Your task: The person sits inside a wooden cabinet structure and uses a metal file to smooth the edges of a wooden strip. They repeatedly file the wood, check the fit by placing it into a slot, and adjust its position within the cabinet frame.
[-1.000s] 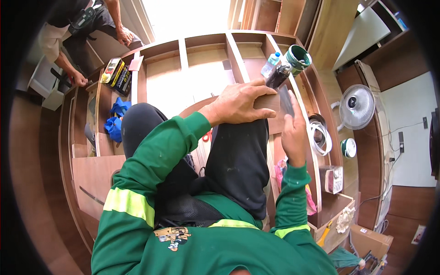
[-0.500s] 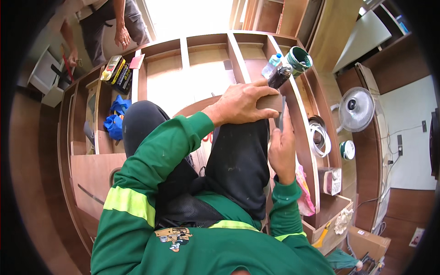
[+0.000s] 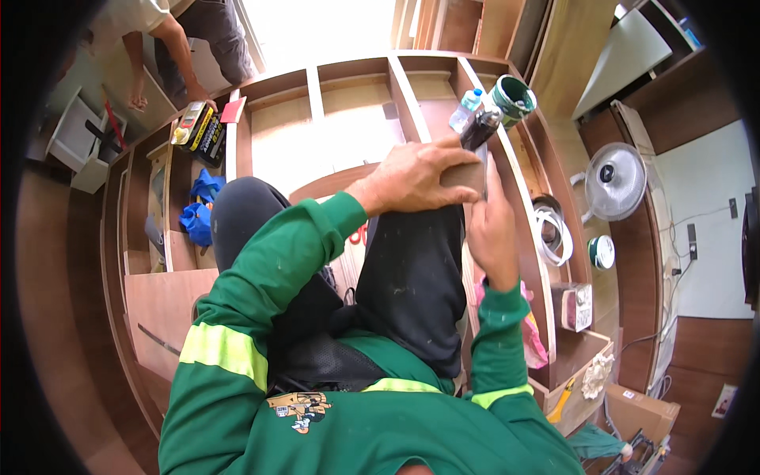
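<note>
I see a co-worker's hand (image 3: pixel 198 93) at ten o'clock, down at the top of a black and yellow tin (image 3: pixel 203 136). Just right of that tin, a small red square (image 3: pixel 233 110) sits on a rail of the wooden frame (image 3: pixel 318 95). At nine o'clock a blue bag (image 3: pixel 198 223) lies in one of the frame's compartments, left of the person's bent knee.

Towards one o'clock I have the left hand (image 3: pixel 418 179), its grip closed around a brown wooden block (image 3: pixel 461 180), thumb below and fingers above. The block is at two o'clock, over the right knee, its free end pointing towards three.

A clear bottle (image 3: pixel 461 117) with a blue cap stands at one o'clock, beyond the hands, with a dark bottle (image 3: pixel 477 132) in front of it. Against the block's free end is a grey strip (image 3: pixel 483 161); I see it nearly edge-on, so it only seems to touch the wood. The right hand (image 3: pixel 492 226), at three o'clock, holds that strip in a narrow grip, fingers stretched along it.

Further right come a green tub (image 3: pixel 514 103) between one and two, a pink bag (image 3: pixel 535 342) at four, a white roll (image 3: pixel 567 244) at three and a fan (image 3: pixel 616 184) just above three.
</note>
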`<state>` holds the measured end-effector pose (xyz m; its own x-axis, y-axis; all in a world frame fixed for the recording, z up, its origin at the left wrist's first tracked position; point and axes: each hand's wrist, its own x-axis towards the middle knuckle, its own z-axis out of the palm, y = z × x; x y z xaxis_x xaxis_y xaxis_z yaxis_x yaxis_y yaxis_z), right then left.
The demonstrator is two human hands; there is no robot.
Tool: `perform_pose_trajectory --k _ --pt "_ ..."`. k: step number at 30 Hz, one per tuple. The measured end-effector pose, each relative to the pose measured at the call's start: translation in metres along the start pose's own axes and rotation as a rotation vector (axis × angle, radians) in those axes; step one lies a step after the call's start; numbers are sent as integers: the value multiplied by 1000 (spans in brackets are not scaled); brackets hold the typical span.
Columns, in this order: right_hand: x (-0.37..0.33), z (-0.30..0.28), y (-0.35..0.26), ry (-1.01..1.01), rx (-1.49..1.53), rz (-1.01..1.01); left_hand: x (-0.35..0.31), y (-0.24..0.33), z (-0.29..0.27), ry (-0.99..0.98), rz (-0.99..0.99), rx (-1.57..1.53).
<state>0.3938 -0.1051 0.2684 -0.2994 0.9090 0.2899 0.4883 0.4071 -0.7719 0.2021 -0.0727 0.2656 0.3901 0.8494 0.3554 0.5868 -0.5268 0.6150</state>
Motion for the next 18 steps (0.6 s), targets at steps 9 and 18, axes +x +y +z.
perform_pose_trajectory --k 9,18 --pt "14 -8 5 -51 39 90 6 7 -4 43 -26 25" --pt "-71 -68 116 83 -275 405 34 -19 -66 408 -37 53"
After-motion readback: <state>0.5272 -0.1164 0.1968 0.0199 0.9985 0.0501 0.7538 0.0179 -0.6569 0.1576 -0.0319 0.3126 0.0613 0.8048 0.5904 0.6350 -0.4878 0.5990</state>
